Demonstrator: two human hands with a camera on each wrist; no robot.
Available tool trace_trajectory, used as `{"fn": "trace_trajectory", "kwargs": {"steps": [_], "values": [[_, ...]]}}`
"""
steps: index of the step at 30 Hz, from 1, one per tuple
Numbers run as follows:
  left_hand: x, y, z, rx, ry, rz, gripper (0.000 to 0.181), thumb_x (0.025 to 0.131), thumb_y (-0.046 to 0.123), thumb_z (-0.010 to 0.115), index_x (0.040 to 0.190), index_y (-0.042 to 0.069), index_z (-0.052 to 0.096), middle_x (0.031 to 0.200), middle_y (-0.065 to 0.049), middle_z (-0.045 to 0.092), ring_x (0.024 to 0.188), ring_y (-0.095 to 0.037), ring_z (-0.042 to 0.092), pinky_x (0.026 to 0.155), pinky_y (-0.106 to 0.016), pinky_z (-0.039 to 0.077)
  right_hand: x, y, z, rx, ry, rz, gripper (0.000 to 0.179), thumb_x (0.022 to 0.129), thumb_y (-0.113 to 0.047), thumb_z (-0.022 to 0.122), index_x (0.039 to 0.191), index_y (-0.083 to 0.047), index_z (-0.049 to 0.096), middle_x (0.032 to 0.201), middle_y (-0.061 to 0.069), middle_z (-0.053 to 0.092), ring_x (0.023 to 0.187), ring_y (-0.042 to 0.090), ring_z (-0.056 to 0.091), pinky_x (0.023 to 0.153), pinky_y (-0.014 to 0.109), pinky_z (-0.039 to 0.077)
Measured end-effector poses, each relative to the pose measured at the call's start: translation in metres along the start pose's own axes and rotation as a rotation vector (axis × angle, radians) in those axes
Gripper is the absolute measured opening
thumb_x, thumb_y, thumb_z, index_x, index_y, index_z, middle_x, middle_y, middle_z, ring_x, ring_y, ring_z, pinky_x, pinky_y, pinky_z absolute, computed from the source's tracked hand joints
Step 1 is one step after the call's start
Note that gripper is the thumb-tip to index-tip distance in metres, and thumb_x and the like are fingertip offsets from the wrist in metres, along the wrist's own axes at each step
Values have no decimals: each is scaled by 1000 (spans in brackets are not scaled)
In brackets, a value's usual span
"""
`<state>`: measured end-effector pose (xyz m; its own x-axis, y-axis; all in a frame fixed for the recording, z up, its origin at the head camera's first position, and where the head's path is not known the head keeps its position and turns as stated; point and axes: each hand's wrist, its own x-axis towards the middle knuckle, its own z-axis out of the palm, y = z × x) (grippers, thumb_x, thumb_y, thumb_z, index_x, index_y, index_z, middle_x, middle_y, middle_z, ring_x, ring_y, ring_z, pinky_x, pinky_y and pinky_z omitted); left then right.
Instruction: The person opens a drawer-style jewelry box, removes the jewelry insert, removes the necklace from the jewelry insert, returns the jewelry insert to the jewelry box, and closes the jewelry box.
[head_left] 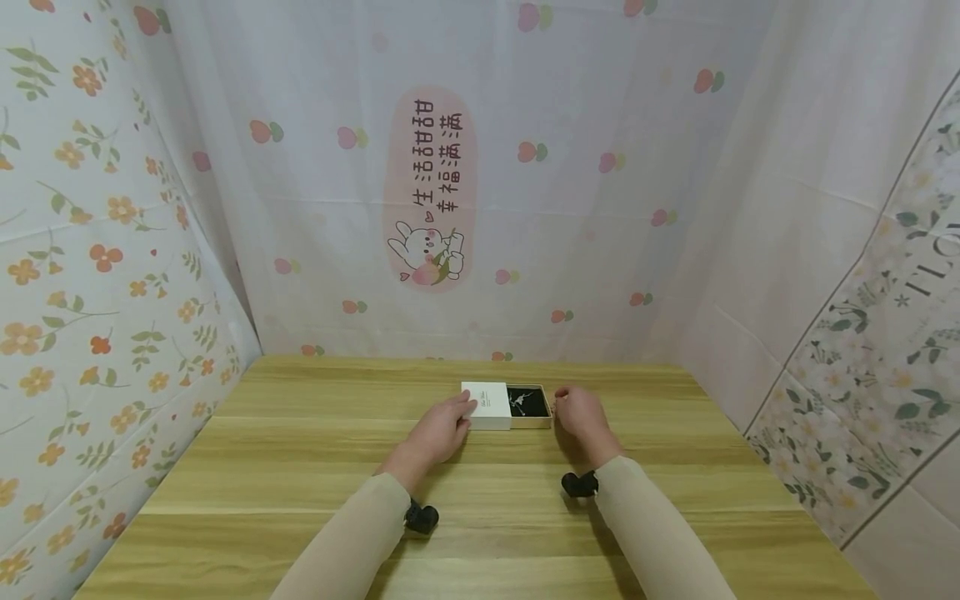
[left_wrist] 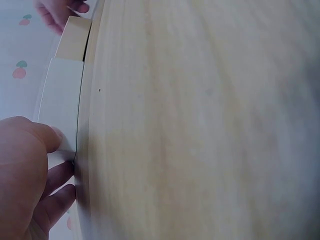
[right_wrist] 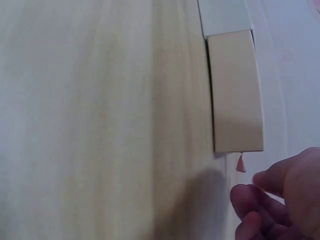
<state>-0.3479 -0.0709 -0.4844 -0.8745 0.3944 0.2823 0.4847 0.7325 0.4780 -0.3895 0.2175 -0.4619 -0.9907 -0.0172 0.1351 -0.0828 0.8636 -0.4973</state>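
A white box sleeve [head_left: 488, 405] with small dark print lies on the table, its inner drawer [right_wrist: 236, 95] slid part way out to the right. Inside the drawer, a small silvery piece of jewellery [head_left: 519, 402] rests on a black pad; its exact kind is unclear. My left hand [head_left: 442, 426] grips the sleeve's left end, with the thumb along its front side. Just beyond the drawer's outer end, my right hand [head_left: 582, 416] has its fingers loosely bent. A small pinkish ribbon tab [right_wrist: 241, 164] sticks out from that end, apart from the right fingertips.
The box sits toward the back of a wood-grain table [head_left: 495, 517]. Patterned cloth [head_left: 585, 208] hangs behind the table and along both sides. A black wrist camera [head_left: 422, 518] is strapped at the left cuff, another [head_left: 580, 484] at the right.
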Motion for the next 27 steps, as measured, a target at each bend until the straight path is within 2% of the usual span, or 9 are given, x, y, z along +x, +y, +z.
{"fn": "trace_trajectory", "kwargs": {"steps": [3,6,8,10,15,19,23,27], "values": [[0,0,0,-2,1,0,42,110,4,62,152,-1,62,166,-23,52,152,-41,55,124,-52,48,2,-2,-2,48,11,-5,39,110,-13,44,133,4,71,128,22,76,104,35,71,97,52,60],[0,0,0,-5,2,1,42,111,5,62,152,-1,62,166,-22,53,153,-40,55,125,-51,48,4,-7,-3,65,5,-9,37,111,-14,45,134,0,70,121,17,76,89,26,65,85,44,57],[-1,0,0,-5,2,2,42,111,5,62,152,-1,63,166,-22,53,153,-40,55,125,-51,48,5,-12,-2,29,7,-29,33,110,-14,50,132,-2,72,118,14,78,86,22,63,82,41,57],[0,0,-1,0,0,6,42,111,5,62,152,-1,63,166,-22,53,152,-40,55,125,-50,48,5,-17,-1,-15,-2,-45,30,110,-14,54,131,-4,73,114,14,78,83,24,63,80,41,56],[2,0,-1,24,-7,23,42,109,4,64,151,-2,64,164,-23,55,150,-41,57,123,-51,50,6,-26,5,-214,-12,-79,27,110,-18,64,133,-9,76,126,17,78,102,33,73,85,50,63],[5,-1,-2,22,-28,11,42,110,5,64,151,-1,64,164,-22,55,151,-40,56,123,-51,50,5,-30,9,-311,-16,-72,29,109,-19,67,135,-10,76,139,20,74,126,40,71,95,56,65],[6,1,-5,11,-49,-2,42,110,4,64,151,-1,64,164,-23,54,151,-41,56,123,-51,49,2,-34,10,-325,-21,-58,29,109,-19,68,134,-8,77,141,20,71,128,39,70,98,57,64],[6,3,-7,10,-58,-10,42,109,3,64,151,-2,64,165,-24,54,152,-41,56,123,-51,49,1,-35,12,-355,-28,-53,29,109,-18,68,134,-8,77,140,21,69,118,38,73,93,56,65]]}}
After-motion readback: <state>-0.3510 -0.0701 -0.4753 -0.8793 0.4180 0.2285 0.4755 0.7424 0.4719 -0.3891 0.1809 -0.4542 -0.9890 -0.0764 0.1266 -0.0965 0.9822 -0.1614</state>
